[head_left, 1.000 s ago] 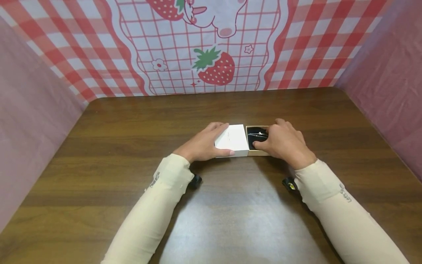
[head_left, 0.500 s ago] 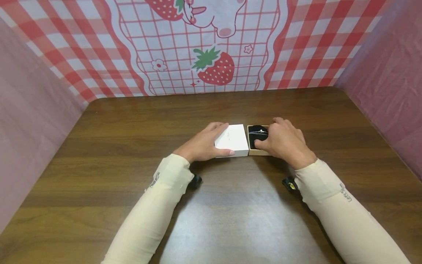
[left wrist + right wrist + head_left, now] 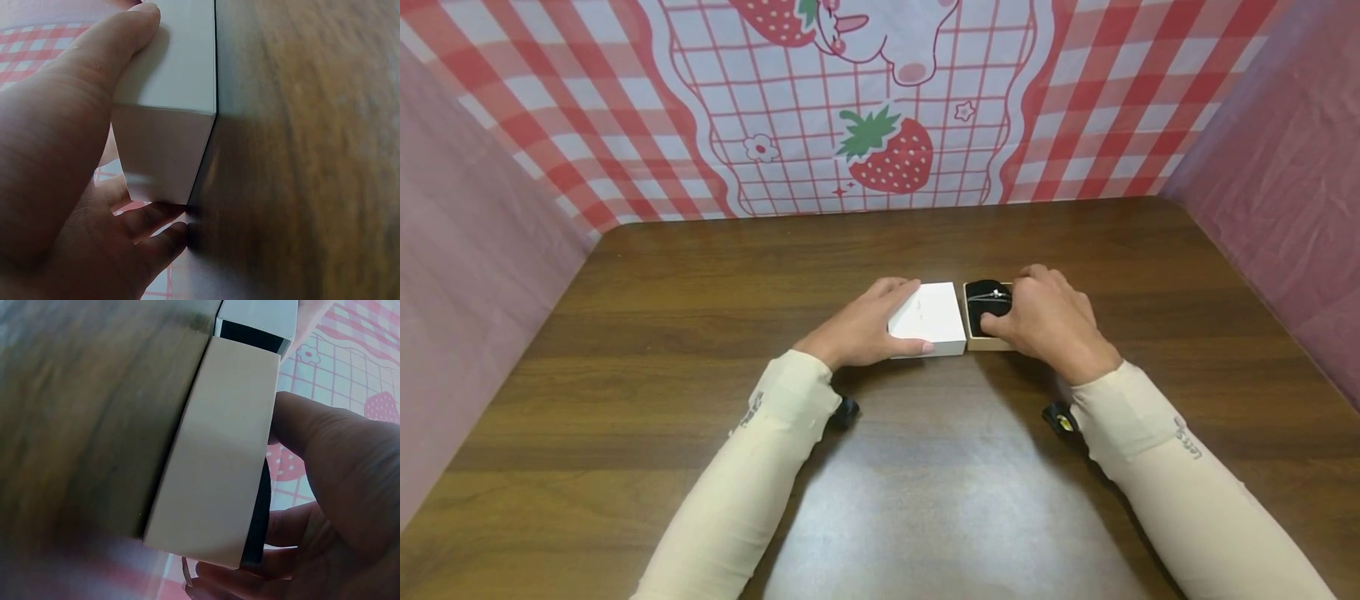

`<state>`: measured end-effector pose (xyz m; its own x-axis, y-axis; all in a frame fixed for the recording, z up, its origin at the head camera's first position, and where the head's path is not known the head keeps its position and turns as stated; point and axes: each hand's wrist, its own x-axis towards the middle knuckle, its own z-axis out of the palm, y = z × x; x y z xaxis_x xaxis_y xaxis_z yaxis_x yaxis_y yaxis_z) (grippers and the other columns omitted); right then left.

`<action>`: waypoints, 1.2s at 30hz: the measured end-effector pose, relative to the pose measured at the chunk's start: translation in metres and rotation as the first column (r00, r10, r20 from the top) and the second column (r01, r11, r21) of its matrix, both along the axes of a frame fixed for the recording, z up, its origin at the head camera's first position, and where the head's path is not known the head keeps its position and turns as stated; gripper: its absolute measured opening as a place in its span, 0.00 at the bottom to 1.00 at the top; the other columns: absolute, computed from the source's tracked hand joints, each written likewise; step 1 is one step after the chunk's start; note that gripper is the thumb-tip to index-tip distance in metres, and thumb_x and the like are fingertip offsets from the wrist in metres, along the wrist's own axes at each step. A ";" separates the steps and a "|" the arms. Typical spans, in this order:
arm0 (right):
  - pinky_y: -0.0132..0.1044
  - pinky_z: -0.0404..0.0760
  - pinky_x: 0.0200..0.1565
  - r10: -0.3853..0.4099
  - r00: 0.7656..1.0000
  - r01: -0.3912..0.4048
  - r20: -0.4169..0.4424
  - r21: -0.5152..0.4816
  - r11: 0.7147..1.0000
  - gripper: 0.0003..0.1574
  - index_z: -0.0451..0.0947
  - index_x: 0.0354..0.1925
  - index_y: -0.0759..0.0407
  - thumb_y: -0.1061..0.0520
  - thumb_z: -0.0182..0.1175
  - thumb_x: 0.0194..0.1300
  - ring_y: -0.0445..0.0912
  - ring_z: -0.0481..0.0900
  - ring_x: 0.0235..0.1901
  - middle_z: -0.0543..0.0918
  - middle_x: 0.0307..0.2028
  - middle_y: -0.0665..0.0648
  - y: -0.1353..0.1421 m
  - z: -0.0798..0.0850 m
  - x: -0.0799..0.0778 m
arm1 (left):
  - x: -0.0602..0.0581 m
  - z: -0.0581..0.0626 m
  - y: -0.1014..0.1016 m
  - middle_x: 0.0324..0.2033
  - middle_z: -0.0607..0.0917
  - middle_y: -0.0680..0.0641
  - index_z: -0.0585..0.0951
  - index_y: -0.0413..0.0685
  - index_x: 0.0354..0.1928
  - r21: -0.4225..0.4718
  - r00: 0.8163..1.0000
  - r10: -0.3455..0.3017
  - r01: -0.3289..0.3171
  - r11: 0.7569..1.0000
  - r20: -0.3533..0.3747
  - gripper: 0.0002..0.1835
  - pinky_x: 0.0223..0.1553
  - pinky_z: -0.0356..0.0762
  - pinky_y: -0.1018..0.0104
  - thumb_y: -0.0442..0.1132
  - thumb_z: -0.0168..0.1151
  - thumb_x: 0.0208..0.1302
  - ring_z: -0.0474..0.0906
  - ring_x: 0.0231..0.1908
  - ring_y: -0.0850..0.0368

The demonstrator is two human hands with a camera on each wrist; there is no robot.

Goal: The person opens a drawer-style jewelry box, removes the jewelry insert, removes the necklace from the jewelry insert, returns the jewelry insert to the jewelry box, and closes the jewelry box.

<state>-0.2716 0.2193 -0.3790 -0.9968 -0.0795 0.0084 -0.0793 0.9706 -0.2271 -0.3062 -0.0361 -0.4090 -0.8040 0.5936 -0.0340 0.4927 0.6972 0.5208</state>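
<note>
White box cover (image 3: 928,317) lies on the wooden table (image 3: 880,450), and at its left end we see the left hand (image 3: 868,325) gripping it, thumb along the near side, fingers on the far side. Just right of it we find a tan tray (image 3: 992,344) holding a black pad (image 3: 978,317). In the right wrist view we see that pad standing above the tray's edge; a silver chain (image 3: 996,294) runs across it. Farthest right, the right hand (image 3: 1048,321) bends over the tray, thumb on the pad. It seems to us to pinch the pad, though its other fingertips are partly hidden.
</note>
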 end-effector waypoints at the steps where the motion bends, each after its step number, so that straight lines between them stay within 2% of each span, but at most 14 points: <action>1: 0.65 0.74 0.45 -0.002 1.000 0.002 0.000 -0.003 1.000 0.30 0.84 0.33 0.70 0.41 0.64 0.58 0.63 0.68 0.54 0.71 0.59 0.70 0.000 0.000 0.000 | 0.000 0.000 0.000 0.74 0.59 0.48 0.54 0.53 0.80 0.000 1.000 0.001 -0.001 1.000 0.001 0.53 0.65 0.65 0.56 0.65 0.67 0.59 0.64 0.65 0.54; 9: 0.66 0.75 0.44 -0.020 0.999 0.019 -0.040 -0.017 1.000 0.30 0.83 0.26 0.69 0.40 0.62 0.60 0.64 0.67 0.56 0.70 0.61 0.70 0.001 0.002 0.001 | 0.000 0.001 0.001 0.74 0.59 0.48 0.54 0.53 0.80 0.004 1.000 0.001 -0.001 1.000 -0.004 0.54 0.66 0.65 0.55 0.65 0.67 0.59 0.64 0.66 0.54; 16: 0.65 0.75 0.43 -0.018 0.997 0.016 -0.070 -0.025 1.000 0.32 0.83 0.36 0.72 0.41 0.62 0.60 0.63 0.69 0.52 0.73 0.57 0.69 0.001 0.002 0.001 | 0.000 0.000 0.002 0.74 0.59 0.49 0.53 0.56 0.80 -0.009 1.000 0.016 -0.016 1.000 0.002 0.54 0.66 0.65 0.56 0.67 0.67 0.58 0.64 0.66 0.55; 26: 0.65 0.76 0.42 -0.022 0.993 0.016 -0.113 -0.058 0.998 0.32 0.82 0.40 0.73 0.42 0.62 0.60 0.62 0.71 0.50 0.74 0.54 0.69 0.000 0.002 0.002 | 0.000 -0.001 0.001 0.74 0.59 0.50 0.54 0.56 0.80 -0.003 1.000 0.013 -0.013 1.000 -0.002 0.54 0.65 0.65 0.56 0.66 0.68 0.58 0.65 0.64 0.56; 32: 0.66 0.76 0.44 -0.021 0.984 0.003 -0.178 -0.101 0.995 0.34 0.81 0.46 0.74 0.43 0.62 0.61 0.62 0.72 0.52 0.75 0.56 0.69 -0.001 0.002 0.001 | 0.000 0.000 0.000 0.73 0.59 0.49 0.54 0.54 0.80 0.009 1.000 0.003 -0.003 1.000 -0.004 0.54 0.64 0.66 0.56 0.65 0.68 0.59 0.65 0.64 0.55; 36: 0.65 0.77 0.41 -0.031 0.977 0.007 -0.213 -0.115 0.993 0.34 0.81 0.47 0.73 0.43 0.62 0.61 0.61 0.73 0.50 0.77 0.54 0.68 -0.002 0.001 0.001 | 0.000 0.000 -0.001 0.74 0.59 0.48 0.54 0.53 0.80 0.011 1.000 -0.002 0.002 1.000 -0.001 0.54 0.64 0.66 0.56 0.65 0.68 0.59 0.66 0.64 0.54</action>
